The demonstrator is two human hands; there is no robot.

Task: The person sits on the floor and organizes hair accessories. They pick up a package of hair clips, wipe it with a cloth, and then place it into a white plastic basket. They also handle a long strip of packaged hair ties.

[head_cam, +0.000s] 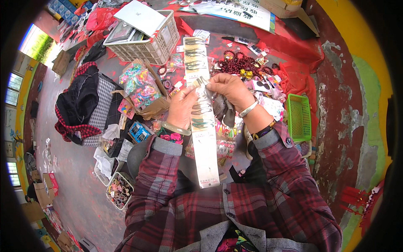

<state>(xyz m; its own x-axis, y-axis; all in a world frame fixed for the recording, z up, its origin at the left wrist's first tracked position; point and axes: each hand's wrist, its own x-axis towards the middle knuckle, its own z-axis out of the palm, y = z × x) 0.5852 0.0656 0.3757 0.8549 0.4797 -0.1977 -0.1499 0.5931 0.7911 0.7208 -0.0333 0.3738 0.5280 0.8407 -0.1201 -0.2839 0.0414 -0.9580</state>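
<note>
A long white card strip [204, 145] with rows of dark hair clips on it runs from near my lap up past my hands. My left hand [182, 105] grips its left edge with thumb and fingers. On the right edge, my right hand [228, 91] pinches the strip by a small clip near its middle. A dark grey cloth [224, 108] hangs below my right hand; whether the hand holds it, I cannot tell. Beyond lies a heap of dark red bead loops [241, 64]. Bags of colourful hair ties [141, 85] sit in an opened carton to the left.
A white plastic crate [149, 47] with a flat board on top stands at the upper left. Green plastic basket [299, 118] at right, by the peeling wall. A basket of hair ties [119, 190] stands lower left. Dark clothing [82, 100] lies over a checked thing at left.
</note>
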